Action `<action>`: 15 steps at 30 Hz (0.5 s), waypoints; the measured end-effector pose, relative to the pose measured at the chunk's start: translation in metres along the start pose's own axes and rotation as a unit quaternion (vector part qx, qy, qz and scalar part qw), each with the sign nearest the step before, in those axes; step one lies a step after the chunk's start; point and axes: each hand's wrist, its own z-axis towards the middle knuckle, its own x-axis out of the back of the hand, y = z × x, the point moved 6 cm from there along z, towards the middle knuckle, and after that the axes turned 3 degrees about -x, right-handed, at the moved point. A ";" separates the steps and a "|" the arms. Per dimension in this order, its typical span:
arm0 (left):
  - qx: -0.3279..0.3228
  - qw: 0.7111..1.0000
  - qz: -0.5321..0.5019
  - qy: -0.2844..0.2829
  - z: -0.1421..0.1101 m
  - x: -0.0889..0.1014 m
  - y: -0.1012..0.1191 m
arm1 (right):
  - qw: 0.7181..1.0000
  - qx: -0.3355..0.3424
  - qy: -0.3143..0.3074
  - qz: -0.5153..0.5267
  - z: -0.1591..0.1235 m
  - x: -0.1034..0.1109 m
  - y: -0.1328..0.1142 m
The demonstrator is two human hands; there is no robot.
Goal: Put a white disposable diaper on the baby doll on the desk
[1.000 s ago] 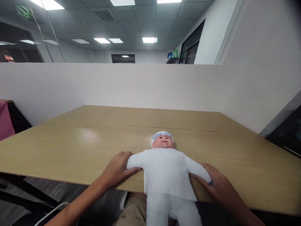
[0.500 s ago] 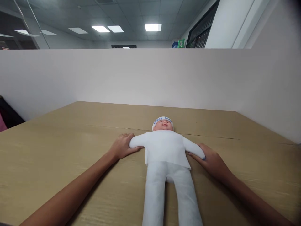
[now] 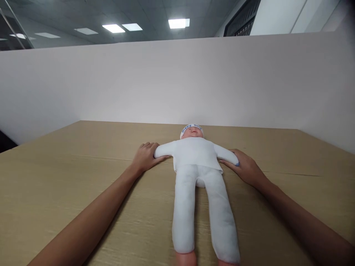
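Observation:
A baby doll (image 3: 196, 153) in a white top and white trousers lies face up in the middle of the table, its head toward the far wall and its arms spread. Around its head is a white headband (image 3: 191, 126) with blue lettering. My left hand (image 3: 146, 157) holds the end of the doll's arm on the left, thumb beneath it. On the other side, my right hand (image 3: 246, 166) grips the doll's other arm, where a small blue spot shows at the sleeve end. Pinkish feet show at the bottom edge, partly cut off.
The wood-coloured table (image 3: 83, 184) has a thin seam running across it. A low white partition wall (image 3: 166, 81) closes off the far side, and another white wall stands at the right. Something black (image 3: 6, 142) shows at the left edge.
The doll and both hands now appear higher and closer to the far wall, and the doll's feet have come into view. Both hands keep hold of the doll's arms. The camera view has shifted too.

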 end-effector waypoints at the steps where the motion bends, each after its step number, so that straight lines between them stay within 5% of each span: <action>1: 0.000 1.000 -0.005 -0.002 0.003 -0.003 -0.003 | 1.000 -0.001 -0.001 0.002 0.006 -0.002 0.002; 8: 0.011 0.999 -0.032 -0.009 0.005 -0.009 -0.010 | 0.999 0.034 -0.002 -0.010 0.022 -0.014 0.012; 12: 0.034 0.999 -0.037 0.016 -0.008 0.001 -0.002 | 0.993 0.056 0.080 -0.061 0.006 -0.006 -0.001; 15: 0.070 0.994 -0.054 0.059 -0.027 0.015 0.005 | 0.986 0.068 0.150 0.005 -0.020 0.008 -0.030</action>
